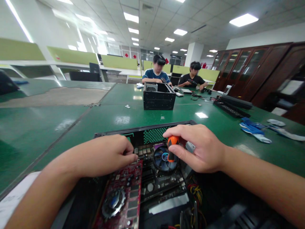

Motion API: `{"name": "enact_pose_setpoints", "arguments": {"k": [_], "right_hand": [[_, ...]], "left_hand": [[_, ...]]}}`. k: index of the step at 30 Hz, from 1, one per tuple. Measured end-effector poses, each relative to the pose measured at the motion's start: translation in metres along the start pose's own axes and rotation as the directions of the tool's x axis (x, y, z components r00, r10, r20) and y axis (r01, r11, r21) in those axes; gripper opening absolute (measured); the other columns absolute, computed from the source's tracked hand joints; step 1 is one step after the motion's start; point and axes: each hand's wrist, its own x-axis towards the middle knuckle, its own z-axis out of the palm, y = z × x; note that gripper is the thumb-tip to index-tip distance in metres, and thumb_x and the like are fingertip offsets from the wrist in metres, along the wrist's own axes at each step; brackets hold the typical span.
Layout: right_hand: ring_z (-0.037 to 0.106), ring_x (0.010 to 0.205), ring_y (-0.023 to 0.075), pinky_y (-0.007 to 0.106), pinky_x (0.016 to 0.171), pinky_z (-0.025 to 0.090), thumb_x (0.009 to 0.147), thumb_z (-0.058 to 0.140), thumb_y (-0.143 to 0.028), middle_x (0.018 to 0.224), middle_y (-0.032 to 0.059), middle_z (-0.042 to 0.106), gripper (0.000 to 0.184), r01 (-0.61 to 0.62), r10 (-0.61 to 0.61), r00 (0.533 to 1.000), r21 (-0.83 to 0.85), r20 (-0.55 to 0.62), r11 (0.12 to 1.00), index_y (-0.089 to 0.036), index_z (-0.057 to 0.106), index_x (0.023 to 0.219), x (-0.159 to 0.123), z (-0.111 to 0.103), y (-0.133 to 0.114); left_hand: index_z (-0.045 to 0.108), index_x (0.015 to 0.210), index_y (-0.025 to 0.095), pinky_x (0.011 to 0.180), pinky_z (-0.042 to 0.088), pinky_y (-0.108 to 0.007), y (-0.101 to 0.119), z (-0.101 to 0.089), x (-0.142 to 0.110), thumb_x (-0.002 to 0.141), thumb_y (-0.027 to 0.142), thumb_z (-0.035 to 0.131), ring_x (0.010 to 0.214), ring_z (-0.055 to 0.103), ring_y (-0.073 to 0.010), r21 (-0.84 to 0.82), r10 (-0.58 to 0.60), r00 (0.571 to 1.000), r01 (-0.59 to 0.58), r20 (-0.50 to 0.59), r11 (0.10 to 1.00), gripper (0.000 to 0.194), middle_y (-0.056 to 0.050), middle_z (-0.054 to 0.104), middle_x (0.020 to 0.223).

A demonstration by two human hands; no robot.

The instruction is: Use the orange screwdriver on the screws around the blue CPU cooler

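My right hand [200, 146] is wrapped round a short screwdriver [173, 148] with an orange and black handle. It points down over the round cooling fan [164, 159] inside an open computer case [147, 128]. My left hand [111, 156] has its fingers curled at the upper end of a red graphics card [128, 181]. What its fingertips pinch, if anything, is hidden. The card bears a round silver fan [113, 203] and lies at the left of the case. Below the cooling fan the dark motherboard [152, 181] shows, with coloured cables [195, 192] to its right.
Beyond my case stands another black computer case [159, 100] on the green table [105, 117]. Two people [156, 71] sit across from me, their hands at tools. Blue and white gloves [254, 128] and a long black part [231, 108] lie to the right.
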Motion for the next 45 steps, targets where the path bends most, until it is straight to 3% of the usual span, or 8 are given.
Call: {"name": "enact_pose_setpoints", "arguments": {"k": [9,16,21,24,28,33,40,45], "right_hand": [[0.091,0.103,0.0223,0.034,0.096,0.073,0.132,0.062,-0.036,0.120,0.0085,0.096,0.028,-0.005,0.004,0.996,0.008,0.086,1.000,-0.022,0.079,0.150,-0.0023,0.0039,0.0038],[0.090,0.097,0.0214,0.031,0.087,0.068,0.134,0.063,-0.036,0.115,0.0084,0.096,0.029,0.006,-0.008,0.992,0.018,0.126,1.000,-0.018,0.080,0.149,-0.0026,0.0052,0.0049],[0.089,0.097,0.0213,0.033,0.091,0.069,0.134,0.062,-0.039,0.119,0.0084,0.096,0.030,0.002,-0.002,0.997,0.000,0.081,1.000,-0.020,0.079,0.149,-0.0022,0.0040,0.0052],[0.089,0.096,0.0219,0.033,0.090,0.068,0.134,0.062,-0.039,0.115,0.0076,0.095,0.030,0.000,0.001,0.995,-0.013,0.096,1.000,-0.020,0.079,0.149,-0.0025,0.0035,0.0051],[0.088,0.093,0.0222,0.033,0.086,0.067,0.134,0.062,-0.037,0.111,0.0073,0.094,0.031,0.003,-0.001,0.993,-0.015,0.120,1.000,-0.019,0.079,0.151,-0.0025,0.0038,0.0048],[0.090,0.096,0.0211,0.032,0.089,0.068,0.133,0.065,-0.034,0.119,0.0093,0.096,0.027,0.022,-0.023,0.999,0.005,0.037,1.000,-0.016,0.080,0.145,-0.0007,0.0050,0.0049],[0.085,0.082,0.0182,0.032,0.079,0.062,0.134,0.064,-0.036,0.110,0.0069,0.095,0.029,0.034,-0.033,0.997,-0.017,0.065,0.999,-0.015,0.080,0.144,-0.0002,0.0043,0.0049],[0.090,0.090,0.0205,0.033,0.081,0.064,0.134,0.067,-0.040,0.109,0.0066,0.096,0.028,0.055,-0.053,0.998,-0.045,0.041,0.998,-0.016,0.082,0.135,0.0007,0.0045,0.0054]], "left_hand": [[0.078,0.068,0.031,0.066,0.048,-0.041,0.0021,-0.0007,0.0006,0.101,0.056,0.069,0.066,0.075,-0.0261,0.018,-0.015,1.000,0.015,0.005,1.000,0.043,-0.005,0.085,0.074],[0.085,0.074,0.032,0.069,0.051,-0.041,0.0021,0.0002,-0.0012,0.102,0.054,0.069,0.071,0.079,-0.0275,0.044,-0.031,1.000,0.031,0.000,0.999,0.039,-0.006,0.089,0.078],[0.085,0.074,0.032,0.070,0.051,-0.041,0.0035,-0.0009,-0.0019,0.103,0.052,0.068,0.073,0.080,-0.0273,0.049,-0.042,0.999,0.042,-0.003,0.998,0.038,-0.005,0.090,0.080],[0.080,0.069,0.031,0.069,0.048,-0.041,0.0047,-0.0019,-0.0018,0.103,0.052,0.067,0.069,0.077,-0.0266,0.052,-0.039,0.999,0.039,0.003,0.998,0.042,-0.005,0.087,0.076],[0.085,0.075,0.032,0.071,0.049,-0.041,0.0046,-0.0014,-0.0027,0.103,0.054,0.067,0.073,0.080,-0.0279,0.048,-0.039,0.999,0.039,0.000,0.998,0.040,-0.005,0.089,0.080],[0.085,0.074,0.031,0.069,0.049,-0.040,0.0076,-0.0016,-0.0032,0.103,0.050,0.064,0.070,0.078,-0.0260,0.076,-0.040,0.999,0.040,0.003,0.996,0.041,-0.004,0.088,0.078],[0.085,0.074,0.032,0.069,0.049,-0.040,0.0093,-0.0029,-0.0020,0.103,0.051,0.064,0.072,0.079,-0.0268,0.078,-0.065,0.998,0.064,0.006,0.995,0.040,-0.004,0.089,0.079],[0.086,0.075,0.032,0.070,0.050,-0.040,0.0067,-0.0022,-0.0016,0.103,0.052,0.065,0.073,0.081,-0.0273,0.079,-0.069,0.998,0.068,0.010,0.995,0.040,-0.004,0.090,0.080]]}}
